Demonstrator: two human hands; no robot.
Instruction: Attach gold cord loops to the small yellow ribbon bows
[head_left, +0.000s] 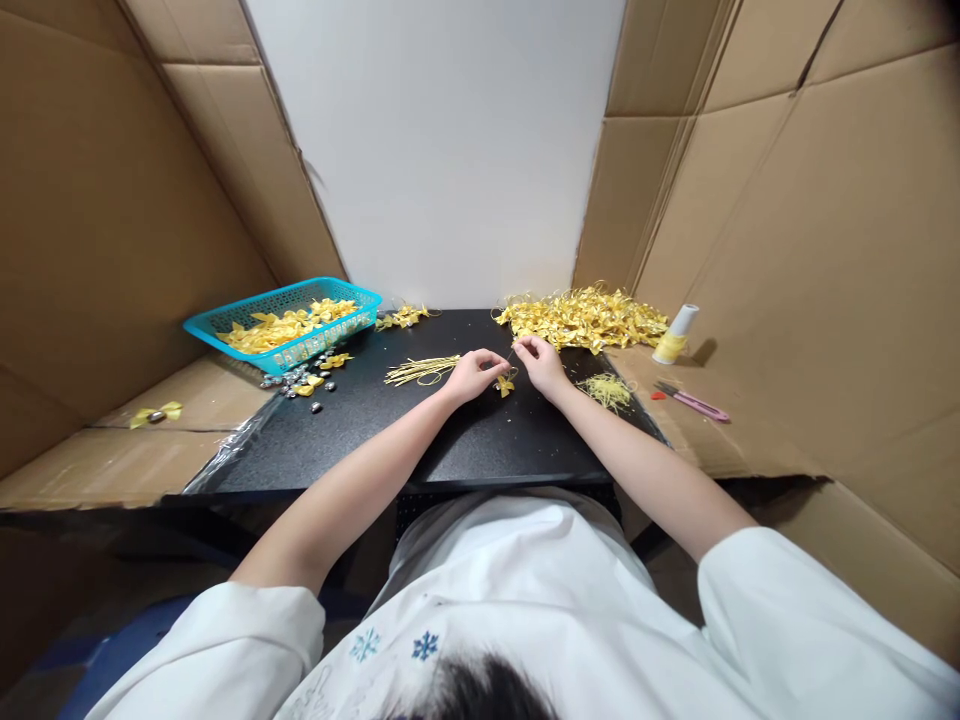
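Over the middle of the black table, my left hand (477, 374) pinches a thin gold cord (513, 372) between thumb and fingertips. Just to its right, my right hand (541, 364) is closed in a pinch on the same cord, higher up. A yellow ribbon bow (505, 385) hangs or lies at the cord, right below the fingertips; I cannot tell whether it touches the table. Beside my left hand lies a bundle of gold cords (422, 371). Short yellow cord clippings (606, 391) are scattered to the right of my right wrist.
A turquoise basket (196, 326) of yellow bows stands at the left, with metal buttons (289, 380) before it. A heap of corded bows (592, 318) lies at the back right. Further right are a cone of yellow thread (671, 347) and a pink cutter (701, 405). Cardboard walls flank the table (360, 430).
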